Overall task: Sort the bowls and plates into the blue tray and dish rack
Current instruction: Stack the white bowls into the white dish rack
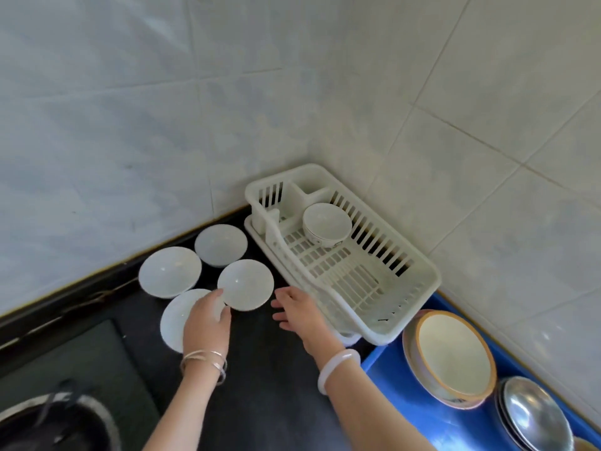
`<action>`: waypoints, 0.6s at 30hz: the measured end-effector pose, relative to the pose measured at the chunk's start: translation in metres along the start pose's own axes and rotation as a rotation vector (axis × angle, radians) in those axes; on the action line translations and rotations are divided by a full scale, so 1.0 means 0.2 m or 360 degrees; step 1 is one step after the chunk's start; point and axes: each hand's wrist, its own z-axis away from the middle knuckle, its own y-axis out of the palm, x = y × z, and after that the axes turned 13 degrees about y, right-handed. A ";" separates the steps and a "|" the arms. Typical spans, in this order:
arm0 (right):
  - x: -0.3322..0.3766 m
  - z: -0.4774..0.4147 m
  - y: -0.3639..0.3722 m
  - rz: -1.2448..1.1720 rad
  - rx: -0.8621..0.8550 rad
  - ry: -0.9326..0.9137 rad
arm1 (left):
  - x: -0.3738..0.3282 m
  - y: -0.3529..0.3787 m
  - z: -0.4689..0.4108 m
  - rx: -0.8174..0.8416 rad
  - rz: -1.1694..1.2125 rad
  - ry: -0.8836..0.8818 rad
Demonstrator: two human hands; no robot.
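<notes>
Closest in, a steel bowl (533,415) sits in the tray (390,385), cut off at the frame's edge, next to stacked plates (453,356). Your left hand (206,323) covers the near bowl's (174,320) right side. Its fingertips are hidden, so I cannot tell if they grip. Your right hand (299,312) hovers with fingers straight and slightly spread, just beside the middle bowl (245,284). Behind those are the left bowl (169,271) and the back bowl (221,244). Farthest, the rack (419,288) holds a tilted bowl (327,224).
</notes>
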 end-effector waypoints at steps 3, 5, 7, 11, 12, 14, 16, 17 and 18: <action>-0.06 -0.08 0.11 -0.0011 -0.0044 0.0147 | 0.15 -0.06 0.07 -0.0178 -0.0080 -0.0142; -0.07 -0.13 0.16 -0.0050 -0.0083 0.0210 | 0.22 -0.08 0.10 -0.0287 -0.0107 -0.0223; -0.06 -0.17 0.20 -0.0069 -0.0067 0.0268 | 0.27 -0.09 0.10 -0.0332 -0.0070 -0.0287; -0.04 -0.25 0.25 -0.0125 -0.0055 0.0305 | 0.38 -0.09 0.07 -0.0305 0.0207 -0.0491; -0.04 -0.27 0.26 -0.0173 -0.0076 0.0309 | 0.40 -0.09 0.07 -0.0310 0.0329 -0.0558; -0.03 -0.30 0.28 -0.0338 -0.0116 0.0319 | 0.44 -0.08 0.08 -0.0340 0.0573 -0.0629; -0.02 -0.31 0.28 -0.0452 -0.0165 0.0286 | 0.47 -0.09 0.08 -0.0374 0.0743 -0.0668; -0.02 -0.31 0.27 -0.0446 -0.0205 0.0258 | 0.48 -0.09 0.07 -0.0384 0.0806 -0.0685; -0.02 -0.30 0.27 -0.0425 -0.0237 0.0229 | 0.50 -0.09 0.07 -0.0389 0.0862 -0.0701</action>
